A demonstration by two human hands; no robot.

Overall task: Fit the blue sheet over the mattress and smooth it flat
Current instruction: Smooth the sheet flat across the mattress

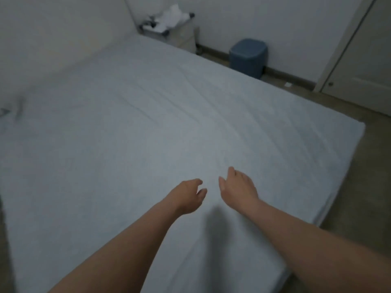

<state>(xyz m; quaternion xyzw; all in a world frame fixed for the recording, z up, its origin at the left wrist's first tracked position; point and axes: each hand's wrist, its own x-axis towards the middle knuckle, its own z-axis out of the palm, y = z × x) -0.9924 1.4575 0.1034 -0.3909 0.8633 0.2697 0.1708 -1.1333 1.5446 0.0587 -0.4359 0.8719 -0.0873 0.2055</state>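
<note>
Head view: blue sheet [148, 123] spread across mattress [330, 210], near corner covered, faint creases in the middle. Left hand [188, 195] and right hand [239, 189], side by side, relaxed, holding nothing, reach over it. Judged remaining: smoothing.

— inspector: condition of the blue sheet [148, 127]?

— assistant: pale grey-blue, plain, spread across the whole top of the mattress [330, 208] and drawn down over the near right corner and edge.

— inspector: surface?

— assistant: mostly flat. shallow diagonal creases run through the middle toward the right side; a small pucker sits at the far left edge.

— inspector: mattress itself?

— assistant: lies low beside the floor, its side showing only as a thin layered edge at the right corner.
</note>
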